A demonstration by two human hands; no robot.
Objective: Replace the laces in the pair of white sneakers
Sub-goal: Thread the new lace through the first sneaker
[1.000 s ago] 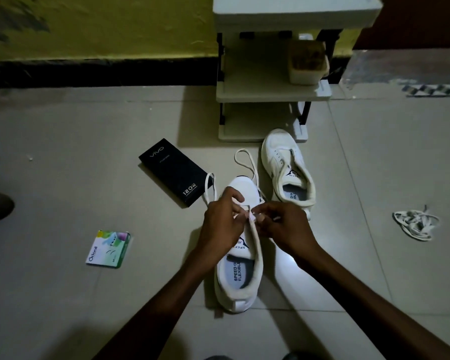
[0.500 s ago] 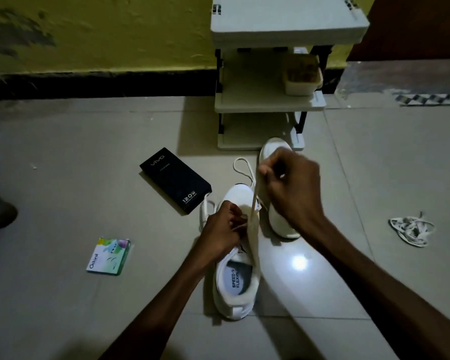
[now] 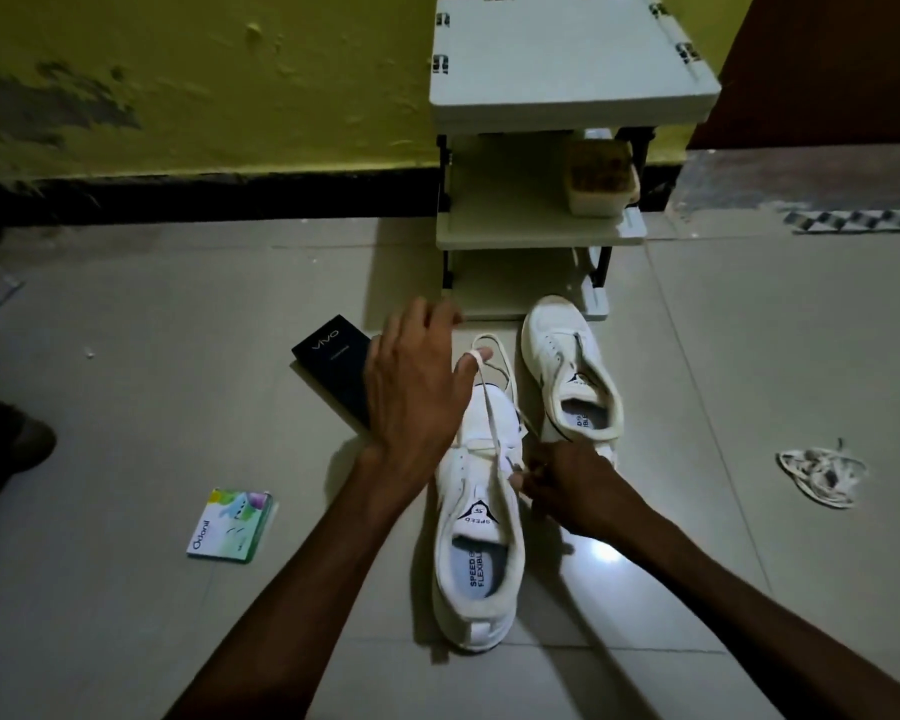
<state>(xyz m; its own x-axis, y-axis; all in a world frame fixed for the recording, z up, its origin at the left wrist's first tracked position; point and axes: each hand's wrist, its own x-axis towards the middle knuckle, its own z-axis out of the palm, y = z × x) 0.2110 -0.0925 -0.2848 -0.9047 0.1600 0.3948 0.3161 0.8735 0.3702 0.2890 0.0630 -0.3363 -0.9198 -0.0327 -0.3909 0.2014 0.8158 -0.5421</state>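
At the far left edge of the frame a dark shoe [image 3: 27, 444] sits on the tiled floor [image 3: 126, 615], half lost in shadow. Lower left of centre lies a small Odonil packet [image 3: 230, 527], flat on the tiles. Up from it, toward the middle, is a black Vivo box [image 3: 331, 363], partly hidden behind the left hand [image 3: 411, 392]. That hand hangs above the toe of the near sneaker [image 3: 476, 553] with its fingers spread and straight, and the white lace [image 3: 492, 423] runs up from the eyelets and loops over its thumb.

The near sneaker stands in the centre of the frame, toe pointing away toward the wall. At its right-hand eyelets the right hand [image 3: 567, 488] is bunched, fingers curled and pinching the lace just beside the tongue. The two hands are apart, the left one higher in the frame.

Just right of centre and further up, the far sneaker [image 3: 567, 366] rests close beside the first, with no lace that I can make out. Behind it stands a white shelf rack [image 3: 567, 49] with a tub [image 3: 601, 184] on its middle shelf. Over at the right, well apart from the shoes, lies a tangle of loose laces [image 3: 822, 475].
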